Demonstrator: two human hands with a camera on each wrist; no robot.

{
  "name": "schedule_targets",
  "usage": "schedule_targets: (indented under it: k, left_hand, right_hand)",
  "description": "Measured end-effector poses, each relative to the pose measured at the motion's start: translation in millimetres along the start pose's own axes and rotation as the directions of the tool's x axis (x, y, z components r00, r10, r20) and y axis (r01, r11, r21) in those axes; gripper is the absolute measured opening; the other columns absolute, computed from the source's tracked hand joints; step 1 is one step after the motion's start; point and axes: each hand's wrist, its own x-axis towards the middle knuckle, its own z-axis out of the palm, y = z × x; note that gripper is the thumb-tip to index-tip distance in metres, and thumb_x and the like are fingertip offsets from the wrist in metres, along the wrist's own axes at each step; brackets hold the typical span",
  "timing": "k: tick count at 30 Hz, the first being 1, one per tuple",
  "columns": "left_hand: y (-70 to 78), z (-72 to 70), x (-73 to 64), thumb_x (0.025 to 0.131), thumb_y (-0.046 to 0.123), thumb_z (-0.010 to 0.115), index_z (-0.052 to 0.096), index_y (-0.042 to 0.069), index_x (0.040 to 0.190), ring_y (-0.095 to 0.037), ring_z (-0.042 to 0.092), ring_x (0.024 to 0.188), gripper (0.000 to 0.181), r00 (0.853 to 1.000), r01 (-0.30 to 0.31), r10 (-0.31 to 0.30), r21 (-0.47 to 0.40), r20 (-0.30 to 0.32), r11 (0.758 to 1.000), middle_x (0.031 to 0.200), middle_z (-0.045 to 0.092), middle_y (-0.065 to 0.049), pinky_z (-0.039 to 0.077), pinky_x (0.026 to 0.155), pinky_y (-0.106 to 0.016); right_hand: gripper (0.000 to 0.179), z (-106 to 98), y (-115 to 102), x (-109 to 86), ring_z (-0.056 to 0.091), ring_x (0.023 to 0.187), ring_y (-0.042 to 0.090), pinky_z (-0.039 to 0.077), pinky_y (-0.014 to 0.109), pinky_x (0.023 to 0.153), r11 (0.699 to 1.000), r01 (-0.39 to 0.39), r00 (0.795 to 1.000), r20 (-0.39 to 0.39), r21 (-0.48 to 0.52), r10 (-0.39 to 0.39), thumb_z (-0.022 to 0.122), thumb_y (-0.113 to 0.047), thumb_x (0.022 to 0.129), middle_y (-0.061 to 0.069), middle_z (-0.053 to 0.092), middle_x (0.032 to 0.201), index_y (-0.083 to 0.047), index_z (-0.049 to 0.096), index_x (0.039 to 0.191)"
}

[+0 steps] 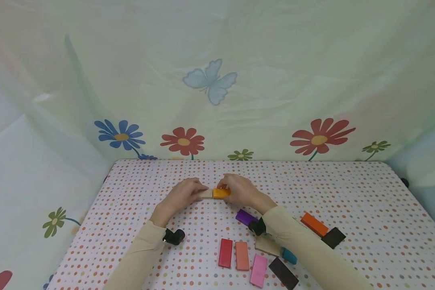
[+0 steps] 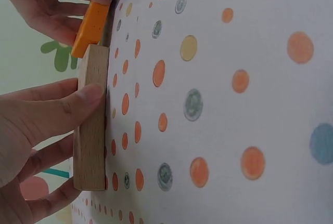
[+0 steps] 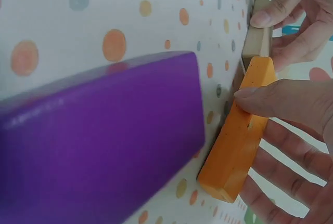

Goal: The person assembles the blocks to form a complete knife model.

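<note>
Purple block (image 3: 114,141) looms nearest; beyond, on the dotted tabletop (image 1: 130,201), my left hand (image 1: 183,195) pinches a wooden block (image 2: 91,146), my right hand (image 1: 243,190) an orange block (image 3: 237,146), end to end. I judge this alignment, next calling for careful release.

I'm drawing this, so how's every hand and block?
Wooden block: held
Amber block: held
Left hand: gripping wooden block
Right hand: gripping amber block
Purple block: loose, partly hidden
Red block: flat
Salmon block: flat
Pink block: flat
Near black block: loose
Far black block: loose
Orange block: loose
Teal block: partly hidden
Tan block: partly hidden
</note>
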Motion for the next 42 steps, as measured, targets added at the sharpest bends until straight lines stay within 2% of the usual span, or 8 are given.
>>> schedule_targets:
  k: [6, 10, 16, 24, 29, 34, 38, 42]
  left_hand:
    - [3.5, -0.5, -2.2, 0.094, 0.011, 0.078, 0.077, 0.009, 0.126, -0.015, 0.06, 0.094, 0.033, 0.999, 0.032, -0.032, -0.035, -0.003, 0.999, 0.106, 0.067, -0.001, 0.053, 0.086, -0.036]
    - [4.6, -2.1, -2.6, 0.094, 0.012, 0.078, 0.076, 0.01, 0.128, -0.013, 0.057, 0.092, 0.033, 0.999, 0.047, -0.046, -0.041, 0.009, 0.998, 0.104, 0.065, 0.001, 0.05, 0.084, -0.032]
    - [6.1, -6.2, -1.4, 0.094, 0.013, 0.079, 0.076, 0.009, 0.129, -0.014, 0.056, 0.092, 0.035, 1.0, 0.023, -0.023, -0.017, 0.016, 1.0, 0.105, 0.065, 0.0, 0.05, 0.082, -0.03]
    - [3.0, -5.8, -2.7, 0.094, 0.013, 0.079, 0.075, 0.01, 0.129, -0.015, 0.055, 0.094, 0.035, 0.998, 0.04, -0.038, -0.043, 0.04, 0.998, 0.105, 0.064, 0.001, 0.049, 0.084, -0.032]
    - [2.1, -6.9, -0.4, 0.094, 0.011, 0.079, 0.075, 0.007, 0.128, -0.015, 0.055, 0.092, 0.035, 0.998, 0.045, -0.042, -0.059, 0.053, 0.997, 0.105, 0.065, -0.001, 0.049, 0.084, -0.031]
    - [3.3, -6.8, 2.8, 0.093, 0.009, 0.079, 0.075, 0.004, 0.128, -0.015, 0.054, 0.089, 0.035, 0.995, 0.08, -0.074, -0.079, 0.073, 0.994, 0.101, 0.064, -0.001, 0.049, 0.082, -0.03]
    - [2.6, -4.5, 3.9, 0.091, 0.008, 0.081, 0.076, 0.005, 0.127, -0.015, 0.054, 0.089, 0.036, 0.994, 0.089, -0.085, -0.067, 0.065, 0.994, 0.101, 0.064, -0.002, 0.048, 0.081, -0.03]
    - [2.5, -2.7, 3.9, 0.09, 0.009, 0.082, 0.076, 0.006, 0.126, -0.016, 0.054, 0.09, 0.036, 0.995, 0.091, -0.088, -0.061, 0.055, 0.994, 0.103, 0.064, -0.003, 0.048, 0.082, -0.031]
  right_hand:
    - [0.029, -0.2, 1.6, 0.0, 0.06, 0.085, 0.014, 0.054, 0.032, 0.077, 1.0, 0.014, 1.0, 0.002, -0.006, -0.014, 0.086, -0.007, 0.086, 0.006, 0.071, 0.105, -0.005, 0.079, 0.114]
    - [0.028, -1.7, -0.9, -0.5, 0.066, 0.095, 0.021, 0.056, 0.036, 0.085, 1.0, 0.023, 1.0, 0.003, -0.009, -0.023, 0.086, -0.004, 0.086, 0.008, 0.072, 0.106, -0.003, 0.08, 0.113]
    - [0.03, -4.3, -6.3, 1.4, 0.069, 0.106, 0.031, 0.056, 0.043, 0.095, 0.999, 0.036, 0.999, -0.008, -0.029, -0.036, 0.085, 0.003, 0.081, 0.012, 0.075, 0.105, 0.003, 0.079, 0.11]
    - [0.03, -2.0, -8.7, 0.6, 0.069, 0.103, 0.028, 0.056, 0.042, 0.093, 1.0, 0.0, 1.0, -0.003, -0.029, 0.0, 0.086, 0.002, 0.081, 0.01, 0.074, 0.104, 0.001, 0.08, 0.111]
    - [0.03, -0.9, -8.3, -1.1, 0.067, 0.11, 0.032, 0.056, 0.043, 0.094, 1.0, -0.006, 1.0, -0.013, -0.006, 0.006, 0.086, 0.001, 0.082, 0.01, 0.071, 0.105, 0.0, 0.08, 0.112]
    - [0.033, -3.8, -4.9, -0.5, 0.067, 0.114, 0.032, 0.054, 0.044, 0.098, 0.999, 0.004, 0.999, 0.054, 0.046, -0.007, 0.081, 0.003, 0.086, 0.013, 0.073, 0.116, 0.001, 0.077, 0.119]
    - [0.04, -14.4, -2.5, -2.5, 0.063, 0.122, 0.035, 0.051, 0.048, 0.104, 0.996, 0.037, 0.991, 0.126, 0.082, -0.048, 0.077, -0.002, 0.093, 0.019, 0.066, 0.132, 0.002, 0.069, 0.132]
    - [0.042, -28.6, -4.1, -16.1, 0.062, 0.122, 0.038, 0.052, 0.051, 0.103, 0.994, 0.051, 0.992, 0.111, 0.1, -0.062, 0.075, -0.008, 0.096, 0.021, 0.062, 0.134, 0.003, 0.066, 0.135]
